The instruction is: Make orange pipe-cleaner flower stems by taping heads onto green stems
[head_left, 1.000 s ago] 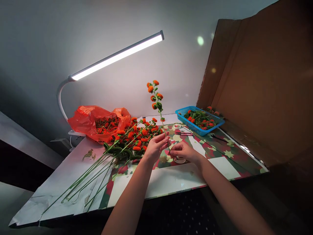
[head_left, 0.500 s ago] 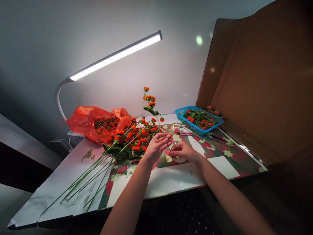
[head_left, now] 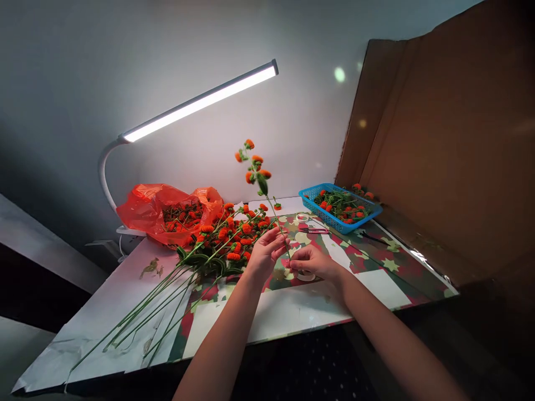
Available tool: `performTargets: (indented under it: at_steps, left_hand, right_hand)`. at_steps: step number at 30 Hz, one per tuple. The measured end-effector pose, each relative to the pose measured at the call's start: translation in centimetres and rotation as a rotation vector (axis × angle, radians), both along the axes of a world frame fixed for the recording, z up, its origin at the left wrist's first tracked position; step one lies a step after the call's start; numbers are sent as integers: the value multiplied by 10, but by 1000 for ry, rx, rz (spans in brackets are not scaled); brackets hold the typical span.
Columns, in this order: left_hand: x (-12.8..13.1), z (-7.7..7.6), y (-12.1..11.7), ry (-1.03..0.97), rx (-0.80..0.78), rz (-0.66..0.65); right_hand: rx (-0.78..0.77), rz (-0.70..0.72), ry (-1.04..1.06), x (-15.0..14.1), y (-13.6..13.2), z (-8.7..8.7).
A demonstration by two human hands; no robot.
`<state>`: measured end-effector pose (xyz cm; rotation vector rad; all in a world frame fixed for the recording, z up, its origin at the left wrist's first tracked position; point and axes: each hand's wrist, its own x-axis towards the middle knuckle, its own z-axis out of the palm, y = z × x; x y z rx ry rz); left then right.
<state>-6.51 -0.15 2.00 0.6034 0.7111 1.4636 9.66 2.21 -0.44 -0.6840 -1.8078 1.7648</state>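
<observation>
Upright above the table stands an artificial flower stem (head_left: pixel 270 204) with several small orange fuzzy blooms and a green leaf below them. My left hand (head_left: pixel 267 250) has its fingers curled around the stem's middle. Below that, my right hand (head_left: pixel 313 262) pinches the stem's lower end between thumb and fingers. Just behind my right hand, partly hidden, lies a pale tape roll (head_left: pixel 307 276). Left of my hands rests a pile of finished flower stems (head_left: pixel 234 239), their long green stalks pointing to the front left.
An orange plastic bag (head_left: pixel 142 209) holds loose orange blooms. A blue basket (head_left: pixel 334 223) with green-stemmed blooms stands at the back right. Pink-handled snips (head_left: pixel 313 230) and a white tape ring (head_left: pixel 302 218) lie near it. A lamp (head_left: pixel 200 103) hangs over the table; a cardboard sheet (head_left: pixel 443 150) rises at the right.
The held stem has turned, so its blooms and leaf face another way, and its top leans slightly further left. Both hands stay in nearly the same place.
</observation>
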Motion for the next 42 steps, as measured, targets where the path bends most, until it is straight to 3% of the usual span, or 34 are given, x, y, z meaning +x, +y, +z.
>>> performTargets:
  at_steps: [7, 18, 28, 42]
  left_hand:
    - [-1, -2, 2, -26, -8, 11]
    - [0, 0, -1, -37, 54, -72]
    - [3, -8, 2, 83, 20, 31]
    - [3, -10, 1, 95, 53, 2]
  right_hand:
    - [37, -2, 13, -1, 5, -8]
    - [118, -72, -56, -4, 1, 1]
    - [209, -104, -69, -9, 4, -13]
    - [193, -122, -36, -12, 9, -22]
